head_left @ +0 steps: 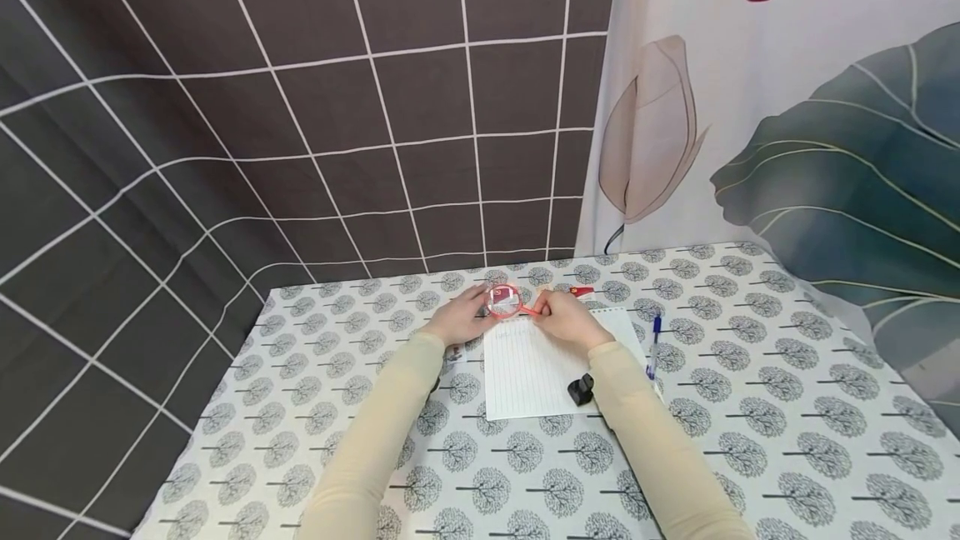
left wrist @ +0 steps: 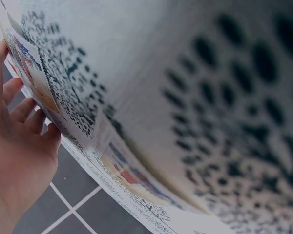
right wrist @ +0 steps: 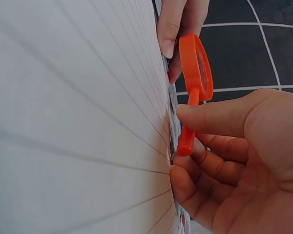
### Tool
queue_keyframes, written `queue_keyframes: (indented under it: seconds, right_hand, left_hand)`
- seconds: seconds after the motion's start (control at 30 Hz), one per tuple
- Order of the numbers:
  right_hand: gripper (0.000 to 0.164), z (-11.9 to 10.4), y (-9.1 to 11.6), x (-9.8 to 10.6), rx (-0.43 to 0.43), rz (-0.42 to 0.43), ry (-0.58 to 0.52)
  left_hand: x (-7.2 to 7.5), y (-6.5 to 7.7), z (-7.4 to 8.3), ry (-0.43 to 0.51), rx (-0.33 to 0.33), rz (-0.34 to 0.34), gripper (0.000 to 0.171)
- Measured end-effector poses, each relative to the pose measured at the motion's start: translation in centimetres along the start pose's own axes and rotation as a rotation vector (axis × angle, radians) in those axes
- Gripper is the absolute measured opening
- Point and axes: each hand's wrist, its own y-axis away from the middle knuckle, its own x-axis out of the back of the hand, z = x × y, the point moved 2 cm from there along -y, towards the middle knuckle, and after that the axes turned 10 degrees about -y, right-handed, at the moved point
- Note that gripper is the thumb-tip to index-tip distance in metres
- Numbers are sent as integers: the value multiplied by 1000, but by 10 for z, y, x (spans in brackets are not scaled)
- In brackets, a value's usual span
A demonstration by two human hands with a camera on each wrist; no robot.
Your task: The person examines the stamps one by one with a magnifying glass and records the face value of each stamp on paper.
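Note:
My right hand [head_left: 566,319] pinches the handle of a small red-orange magnifying glass [right wrist: 188,141] between thumb and fingers. Its round lens stands over a small red picture card [head_left: 501,293] at the notebook's top left corner. Beside that card is my left hand [head_left: 459,319], its thumb and fingers at the card's left side, gripping its edge. Part of the card lies hidden under the lens rim and fingers. In the left wrist view, a colourful stamp-like picture [left wrist: 36,78] lies close to the left fingers, and another one [left wrist: 132,178] is nearer the wrist.
A lined notebook [head_left: 525,382] lies under my right hand and forearm. To its right rests a blue pen [head_left: 654,348]. Behind the right hand is a red piece with yellow marks [head_left: 581,292]. The tree-print tablecloth [head_left: 315,415] meets a dark grid curtain [head_left: 420,98] at the back.

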Motion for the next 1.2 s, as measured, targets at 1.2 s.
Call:
queue_keyframes:
  seconds: [1.2]
  right_hand:
    - [5, 1, 1, -4, -56, -40, -42]
  left_hand:
    - [7, 7, 6, 45, 14, -6, 69]
